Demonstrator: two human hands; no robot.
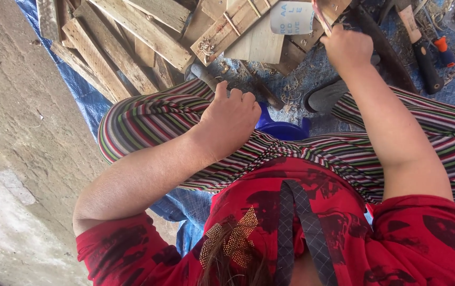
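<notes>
1. The left hand [231,119] rests on the striped knee [148,119], fingers curled loosely and holding nothing; a hammer [206,76] lies just beyond the fingertips.
2. The right hand [347,48], arm stretched forward, is clenched around a thin wooden strip [320,16] that rises above the knuckles.
3. Wooden planks [132,37] lie beyond the left fingers.

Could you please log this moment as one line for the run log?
left hand: fist over striped knee, hold unclear | right hand: grips thin wooden strip | ahead: wood planks, blue tarp
</notes>
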